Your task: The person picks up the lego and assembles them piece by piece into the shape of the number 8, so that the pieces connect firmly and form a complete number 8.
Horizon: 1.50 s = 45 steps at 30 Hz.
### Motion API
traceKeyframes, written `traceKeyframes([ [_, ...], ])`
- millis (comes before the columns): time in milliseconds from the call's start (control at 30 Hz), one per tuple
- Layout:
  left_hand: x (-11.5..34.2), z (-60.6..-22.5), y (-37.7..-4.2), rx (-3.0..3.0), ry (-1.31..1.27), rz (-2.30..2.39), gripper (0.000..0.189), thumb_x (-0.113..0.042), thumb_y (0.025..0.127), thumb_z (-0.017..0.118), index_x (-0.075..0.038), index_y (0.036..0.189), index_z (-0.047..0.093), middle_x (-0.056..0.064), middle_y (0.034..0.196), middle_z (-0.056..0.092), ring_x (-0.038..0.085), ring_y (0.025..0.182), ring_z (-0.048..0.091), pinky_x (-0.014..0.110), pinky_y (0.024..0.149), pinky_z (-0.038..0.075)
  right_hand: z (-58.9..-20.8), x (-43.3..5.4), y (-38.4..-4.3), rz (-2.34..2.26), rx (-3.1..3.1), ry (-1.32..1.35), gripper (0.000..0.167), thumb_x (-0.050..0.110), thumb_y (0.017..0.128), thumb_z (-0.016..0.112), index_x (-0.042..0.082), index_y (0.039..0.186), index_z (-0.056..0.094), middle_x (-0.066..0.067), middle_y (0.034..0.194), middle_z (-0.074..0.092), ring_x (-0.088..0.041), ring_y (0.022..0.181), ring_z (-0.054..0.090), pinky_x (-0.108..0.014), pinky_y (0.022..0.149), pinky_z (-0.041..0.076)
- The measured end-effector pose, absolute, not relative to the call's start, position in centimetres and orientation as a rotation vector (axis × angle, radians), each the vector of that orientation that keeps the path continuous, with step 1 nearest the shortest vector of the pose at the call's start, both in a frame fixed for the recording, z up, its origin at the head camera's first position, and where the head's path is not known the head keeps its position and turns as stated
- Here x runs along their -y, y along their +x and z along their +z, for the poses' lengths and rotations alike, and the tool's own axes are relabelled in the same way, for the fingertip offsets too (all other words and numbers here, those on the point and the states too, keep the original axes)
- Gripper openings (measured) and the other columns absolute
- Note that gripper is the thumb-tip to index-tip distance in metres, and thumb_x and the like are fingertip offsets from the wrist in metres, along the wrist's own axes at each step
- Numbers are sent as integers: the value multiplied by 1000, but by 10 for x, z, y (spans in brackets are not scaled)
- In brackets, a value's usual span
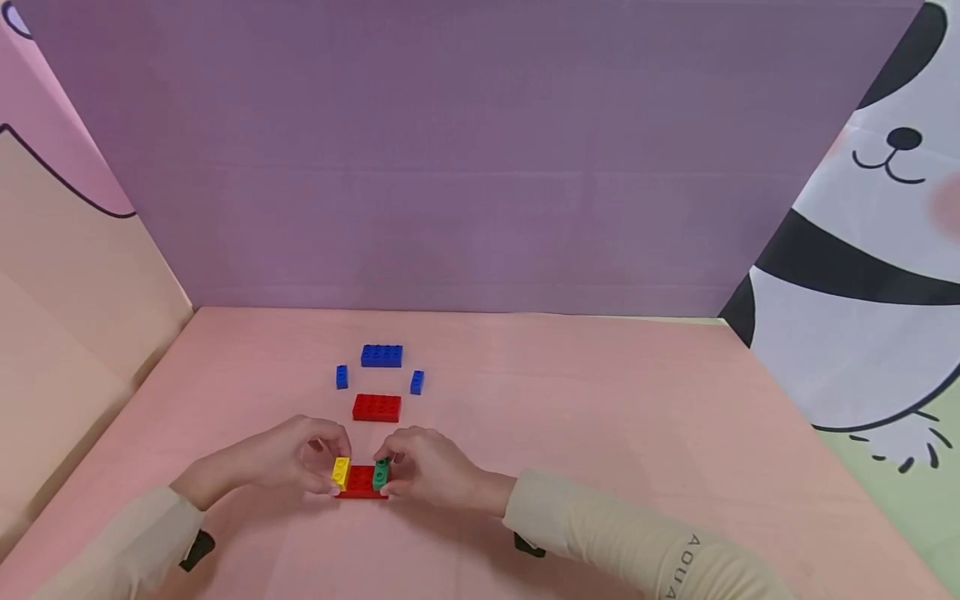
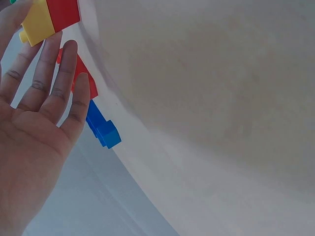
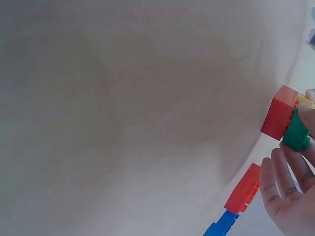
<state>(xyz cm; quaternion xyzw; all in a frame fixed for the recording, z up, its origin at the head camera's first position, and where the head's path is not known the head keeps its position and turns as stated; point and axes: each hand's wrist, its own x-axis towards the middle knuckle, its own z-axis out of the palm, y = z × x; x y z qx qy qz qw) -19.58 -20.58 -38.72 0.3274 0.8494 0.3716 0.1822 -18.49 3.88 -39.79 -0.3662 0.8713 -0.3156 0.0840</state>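
A red brick (image 1: 361,479) lies near the front of the table, with a small yellow brick (image 1: 341,472) across its left end and a small green brick (image 1: 381,473) across its right end. My left hand (image 1: 288,454) pinches the yellow brick between thumb and forefinger. At the other end, my right hand (image 1: 438,468) holds the green brick the same way, thumb at its near side. In the right wrist view, the green brick (image 3: 296,130) sits against the studded side of the red brick (image 3: 279,113). The other fingers of both hands stay extended, off the bricks.
Behind the hands lies a second red brick (image 1: 377,407). Farther back are two small blue bricks, one on the left (image 1: 342,377) and one on the right (image 1: 417,382), then a large blue brick (image 1: 382,356). A purple backdrop (image 1: 465,167) rises at the table's far edge.
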Motion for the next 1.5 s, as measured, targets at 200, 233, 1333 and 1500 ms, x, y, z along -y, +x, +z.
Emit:
traceKeyframes([
  [200,205,-387,-195,-2402,949,1049,26,-24,73,76,-15,93,62,-6,90,64,10,87,55,33,81,46,-397,-39,-185,-994,-2558,-1053,29,19,75,75,16,102,64,11,94,64,-3,89,57,-17,84,46],
  [233,205,-387,-195,-2405,957,1047,26,-24,73,76,-15,93,62,-6,89,64,10,87,55,33,82,46,-397,-39,-185,-1000,-2553,-1049,29,19,75,75,16,102,64,11,94,64,-4,88,57,-17,85,46],
  [1333,208,-391,-199,-2374,939,1065,27,-23,74,75,-13,94,61,-5,91,63,11,88,56,33,81,48,-400,-33,-190,-1001,-2545,-937,28,19,73,76,16,99,66,10,89,64,-5,88,56,-19,81,47],
  [1500,207,-390,-200,-2370,933,1062,27,-24,74,76,-13,93,61,-5,90,63,12,88,55,33,81,47,-399,-34,-189,-1011,-2554,-946,31,19,73,77,14,101,66,10,90,64,-5,89,55,-18,81,47],
])
